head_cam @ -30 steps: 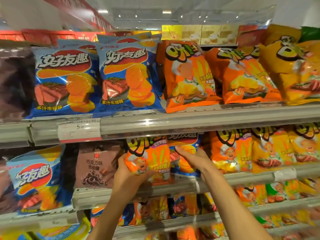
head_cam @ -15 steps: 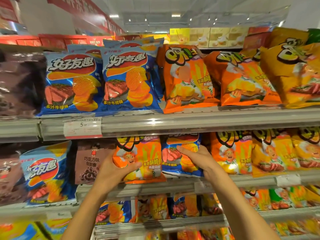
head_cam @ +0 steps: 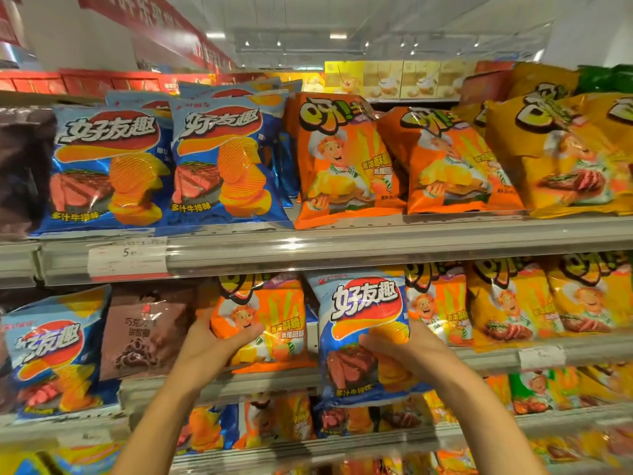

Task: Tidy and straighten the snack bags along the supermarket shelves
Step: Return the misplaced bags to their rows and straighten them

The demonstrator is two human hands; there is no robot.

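We cannot read the small print on the price label (head_cam: 127, 258), and the bags on the lowest shelf (head_cam: 308, 443) are blurred. The blue bag (head_cam: 363, 323) hides the fingers behind it, and both forearms are cut off at the bottom edge.

both hands (head_cam: 219, 341) (head_cam: 404, 351) raised, fingers curled

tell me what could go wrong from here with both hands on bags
1. The right hand grips the blue bag out in front of the shelf edge; its bottom hangs below the edge, so a loose grip could drop it.
2. The left hand holds the orange bag at one side only; it might twist or tip forward.
3. The blue bag is mixed in among orange bags, so it may get put back in the wrong row.
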